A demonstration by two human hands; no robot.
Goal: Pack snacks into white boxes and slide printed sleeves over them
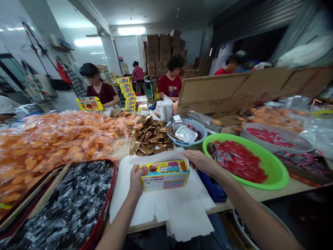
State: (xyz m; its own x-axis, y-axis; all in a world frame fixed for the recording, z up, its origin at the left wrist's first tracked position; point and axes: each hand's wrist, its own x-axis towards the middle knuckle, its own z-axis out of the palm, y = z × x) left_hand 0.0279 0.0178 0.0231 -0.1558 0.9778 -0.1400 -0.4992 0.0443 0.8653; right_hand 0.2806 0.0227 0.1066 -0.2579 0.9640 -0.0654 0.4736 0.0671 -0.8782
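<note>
A yellow printed carton with colourful lettering is held level over a stack of flat white carton blanks. My left hand is closed around its left end, thumb on the top face. My right hand is at the carton's upper right corner, its fingers bent and pinched there; the right end face is partly hidden. Just beyond the blanks lies a heap of gold-wrapped packets. A green basin with red packets stands to the right of my right hand.
Left are a red-rimmed tray of black wrapped pieces and a heap of orange packets. A blue basin and a cardboard divider stand ahead. Co-workers sit across the table by stacked yellow cartons.
</note>
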